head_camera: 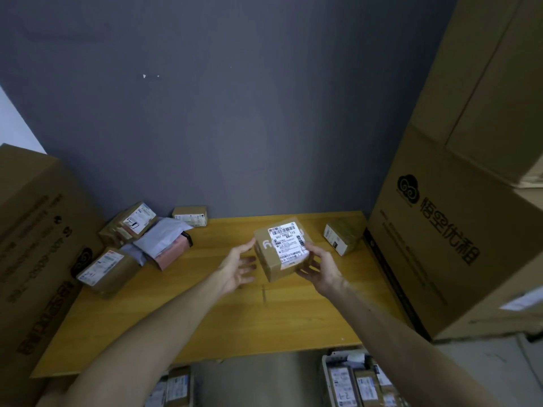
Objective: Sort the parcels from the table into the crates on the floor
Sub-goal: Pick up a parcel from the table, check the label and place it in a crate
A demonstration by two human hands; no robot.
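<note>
The right hand (318,267) holds a labelled cardboard parcel (283,248) above the wooden table (205,318), fingers curled under its far side, thumb on the label edge. The left hand (238,268) is spread just beside the parcel's near-left face, thumb tip touching a corner. To do this well, the person should likely steady it, read the label, then lower it into the matching crate (326,374) below the grip.

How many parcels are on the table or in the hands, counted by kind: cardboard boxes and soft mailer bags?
Cardboard boxes: 5, namely the box in the hands, the right box, the back box and two left boxes.
Soft mailer bags: 2, a grey bag and a pink bag.
Total: 7
</note>
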